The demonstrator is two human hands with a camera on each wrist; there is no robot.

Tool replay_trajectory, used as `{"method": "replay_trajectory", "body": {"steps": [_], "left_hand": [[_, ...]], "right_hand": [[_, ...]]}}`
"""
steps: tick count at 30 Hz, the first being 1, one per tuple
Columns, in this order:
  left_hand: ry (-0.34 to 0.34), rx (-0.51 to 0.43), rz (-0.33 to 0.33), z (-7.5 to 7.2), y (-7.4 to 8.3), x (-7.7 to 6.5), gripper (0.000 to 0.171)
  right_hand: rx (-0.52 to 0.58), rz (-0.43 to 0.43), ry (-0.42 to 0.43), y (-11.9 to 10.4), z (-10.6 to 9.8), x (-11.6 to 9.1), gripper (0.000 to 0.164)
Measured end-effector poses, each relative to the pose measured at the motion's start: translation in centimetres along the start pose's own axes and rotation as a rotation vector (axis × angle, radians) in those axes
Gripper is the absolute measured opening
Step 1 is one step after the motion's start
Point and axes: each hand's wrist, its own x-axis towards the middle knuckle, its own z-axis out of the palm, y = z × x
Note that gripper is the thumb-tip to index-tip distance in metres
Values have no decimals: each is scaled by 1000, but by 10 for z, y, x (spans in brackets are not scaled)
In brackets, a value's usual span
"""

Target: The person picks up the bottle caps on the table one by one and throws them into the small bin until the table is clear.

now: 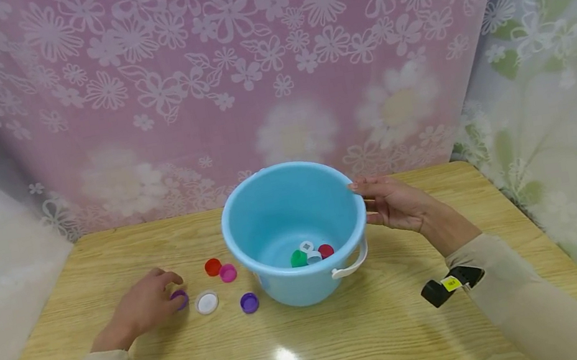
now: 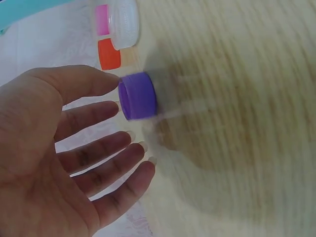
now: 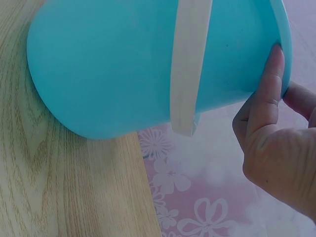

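Observation:
My left hand (image 1: 141,305) is low over the table with its fingers spread and slightly bent. In the left wrist view, its thumb tip and forefinger tip come right at the rim of a purple bottle cap (image 2: 142,96), which lies with its hollow side up. A light blue bucket (image 1: 304,281) stands upright at the middle of the table. My right hand (image 1: 397,204) pinches the bucket's right rim, thumb over the edge and fingers against the outer wall. Inside the bucket lie a green cap (image 1: 298,258), a dark red cap (image 1: 325,251) and white ones (image 1: 306,246).
Between left hand and bucket lie a red cap (image 1: 213,267), a pink cap (image 1: 228,272), a white lid (image 1: 207,302) and another purple cap (image 1: 249,302). The bucket's white handle (image 1: 351,264) hangs at its front right. A pink flowered curtain (image 1: 184,96) borders the wooden table's (image 1: 360,345) far edge.

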Motion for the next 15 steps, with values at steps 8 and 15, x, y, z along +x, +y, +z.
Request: {"method": "replay_trajectory", "body": {"steps": [8,15], "left_hand": [[26,2,23,6,0,0,23],[34,33,76,8,2,-3,21]], "right_hand": [[-6,-5,6,0,0,-1,19],[0,-8,1,0,2,0,18]]}}
